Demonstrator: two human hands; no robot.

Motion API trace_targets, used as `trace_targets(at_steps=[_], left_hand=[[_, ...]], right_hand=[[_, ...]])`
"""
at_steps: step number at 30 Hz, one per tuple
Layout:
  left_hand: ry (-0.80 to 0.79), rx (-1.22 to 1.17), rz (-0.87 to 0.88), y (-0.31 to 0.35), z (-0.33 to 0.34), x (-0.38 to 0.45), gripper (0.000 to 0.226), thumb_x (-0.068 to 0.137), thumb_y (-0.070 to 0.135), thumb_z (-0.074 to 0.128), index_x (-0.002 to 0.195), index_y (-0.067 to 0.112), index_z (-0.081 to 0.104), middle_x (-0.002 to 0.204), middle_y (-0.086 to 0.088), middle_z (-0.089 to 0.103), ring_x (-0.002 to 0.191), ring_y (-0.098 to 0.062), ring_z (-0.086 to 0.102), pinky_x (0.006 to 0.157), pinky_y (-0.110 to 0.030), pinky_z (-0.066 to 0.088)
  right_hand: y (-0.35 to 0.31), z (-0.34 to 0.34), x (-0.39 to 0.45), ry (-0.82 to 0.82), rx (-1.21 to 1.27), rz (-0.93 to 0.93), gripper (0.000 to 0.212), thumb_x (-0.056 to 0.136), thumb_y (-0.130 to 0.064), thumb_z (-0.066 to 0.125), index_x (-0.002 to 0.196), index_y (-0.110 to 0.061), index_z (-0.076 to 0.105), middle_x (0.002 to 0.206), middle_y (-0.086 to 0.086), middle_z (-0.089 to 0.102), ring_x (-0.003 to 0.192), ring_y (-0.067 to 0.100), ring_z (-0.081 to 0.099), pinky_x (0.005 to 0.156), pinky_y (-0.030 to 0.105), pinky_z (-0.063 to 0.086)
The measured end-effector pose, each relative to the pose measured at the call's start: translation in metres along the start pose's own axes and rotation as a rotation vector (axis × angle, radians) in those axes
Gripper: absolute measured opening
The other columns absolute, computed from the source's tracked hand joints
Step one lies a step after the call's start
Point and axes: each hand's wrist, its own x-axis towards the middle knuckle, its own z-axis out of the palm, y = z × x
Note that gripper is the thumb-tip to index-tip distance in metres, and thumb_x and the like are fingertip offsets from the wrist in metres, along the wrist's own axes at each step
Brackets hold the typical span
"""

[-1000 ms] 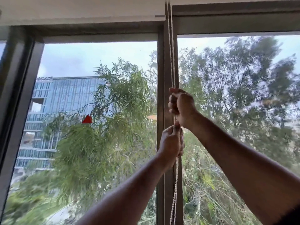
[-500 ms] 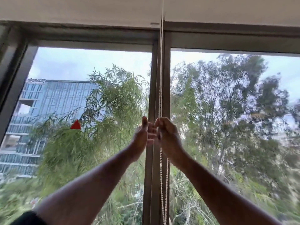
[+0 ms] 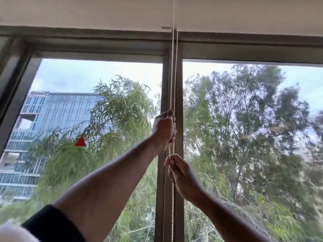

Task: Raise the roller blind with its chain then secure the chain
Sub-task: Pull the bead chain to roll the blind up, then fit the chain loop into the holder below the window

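Observation:
A white beaded chain [image 3: 173, 70] hangs in two strands down the grey centre mullion [image 3: 161, 198] of the window. The pale roller blind [image 3: 87, 13] is high up, its bottom edge above the glass at the top of the frame. My left hand [image 3: 164, 127] is closed around the chain at mid height. Just below it, my right hand [image 3: 182, 173] pinches the same chain between thumb and fingers. The chain runs on down below my right hand and out of view.
The dark window frame [image 3: 15, 81] borders the glass on the left and along the top. Trees and a glass building lie outside. A small red triangle sticker [image 3: 80, 141] sits on the left pane.
The blind's bottom edge has risen above the glass. My left hand moved from below to above my right hand on the chain, and my right hand came down. The view tilted upward.

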Motion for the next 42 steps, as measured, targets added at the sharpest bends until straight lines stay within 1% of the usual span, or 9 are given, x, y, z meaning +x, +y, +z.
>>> trace_targets(at_steps=[4, 10, 15, 19, 24, 29, 34, 39, 42], left_hand=[[-0.031, -0.034, 0.003, -0.006, -0.009, -0.006, 0.042, 0.108, 0.035, 0.036, 0.067, 0.023, 0.037, 0.053, 0.003, 0.028, 0.030, -0.006, 0.022, 0.040, -0.012, 0.018], [0.010, -0.051, 0.045, -0.021, -0.018, -0.020, 0.044, 0.108, 0.032, 0.035, 0.066, 0.023, 0.036, 0.055, 0.001, 0.028, 0.031, -0.007, 0.024, 0.038, -0.015, 0.020], [0.024, -0.070, -0.036, -0.068, -0.042, -0.055, 0.044, 0.108, 0.034, 0.037, 0.065, 0.024, 0.037, 0.053, 0.002, 0.030, 0.034, -0.008, 0.024, 0.036, -0.013, 0.020], [0.046, -0.081, -0.126, -0.108, -0.068, -0.097, 0.043, 0.107, 0.038, 0.036, 0.067, 0.023, 0.038, 0.052, 0.000, 0.028, 0.031, -0.008, 0.022, 0.033, -0.010, 0.020], [0.061, -0.069, -0.183, -0.154, -0.097, -0.148, 0.045, 0.109, 0.034, 0.033, 0.067, 0.017, 0.038, 0.046, 0.002, 0.028, 0.027, -0.007, 0.022, 0.031, -0.011, 0.019], [0.047, -0.017, -0.263, -0.198, -0.118, -0.188, 0.049, 0.109, 0.030, 0.031, 0.063, 0.017, 0.038, 0.045, 0.006, 0.031, 0.035, -0.007, 0.022, 0.036, -0.019, 0.015], [0.023, 0.036, -0.363, -0.241, -0.139, -0.223, 0.044, 0.108, 0.032, 0.034, 0.068, 0.017, 0.041, 0.057, -0.003, 0.030, 0.046, -0.013, 0.021, 0.040, -0.029, 0.015], [-0.023, 0.033, -0.486, -0.291, -0.157, -0.251, 0.050, 0.107, 0.042, 0.030, 0.063, 0.018, 0.039, 0.052, 0.001, 0.027, 0.038, -0.007, 0.021, 0.036, -0.022, 0.017], [-0.083, 0.077, -0.500, -0.317, -0.170, -0.268, 0.054, 0.106, 0.045, 0.028, 0.060, 0.018, 0.040, 0.052, 0.002, 0.026, 0.038, -0.005, 0.021, 0.037, -0.021, 0.017]], right_hand=[[0.004, 0.001, -0.001, -0.036, 0.210, 0.177, 0.034, 0.107, 0.001, 0.041, 0.088, -0.018, 0.063, 0.051, -0.013, 0.045, 0.043, 0.003, 0.034, 0.042, 0.017, 0.028], [0.001, 0.024, -0.017, -0.073, 0.321, 0.230, 0.030, 0.110, -0.008, 0.040, 0.089, -0.015, 0.061, 0.055, -0.006, 0.042, 0.044, 0.006, 0.033, 0.039, 0.020, 0.026], [0.002, 0.048, -0.050, -0.072, 0.416, 0.255, 0.050, 0.109, -0.001, 0.038, 0.073, -0.029, 0.059, 0.055, -0.001, 0.040, 0.043, 0.008, 0.033, 0.039, 0.021, 0.024], [0.019, 0.069, -0.088, -0.116, 0.470, 0.326, 0.038, 0.110, -0.004, 0.036, 0.081, -0.019, 0.054, 0.050, -0.007, 0.039, 0.039, 0.005, 0.029, 0.036, 0.019, 0.023], [0.044, 0.098, -0.149, -0.184, 0.475, 0.407, 0.023, 0.101, -0.024, 0.045, 0.084, -0.016, 0.058, 0.048, -0.012, 0.042, 0.038, 0.002, 0.033, 0.036, 0.017, 0.027], [0.064, 0.122, -0.209, -0.204, 0.446, 0.560, 0.037, 0.110, -0.008, 0.041, 0.081, -0.019, 0.059, 0.049, -0.007, 0.041, 0.039, 0.004, 0.033, 0.038, 0.020, 0.025], [0.077, 0.141, -0.260, -0.228, 0.412, 0.723, 0.034, 0.109, -0.008, 0.045, 0.079, -0.017, 0.059, 0.054, 0.001, 0.040, 0.042, 0.009, 0.035, 0.040, 0.020, 0.029], [0.094, 0.160, -0.304, -0.261, 0.359, 0.829, 0.040, 0.109, -0.016, 0.047, 0.074, -0.026, 0.064, 0.058, -0.003, 0.045, 0.049, 0.011, 0.035, 0.048, 0.030, 0.026], [0.104, 0.170, -0.328, -0.281, 0.210, 0.840, 0.046, 0.109, -0.021, 0.049, 0.068, -0.034, 0.066, 0.055, -0.015, 0.050, 0.051, 0.003, 0.038, 0.052, 0.026, 0.028]])
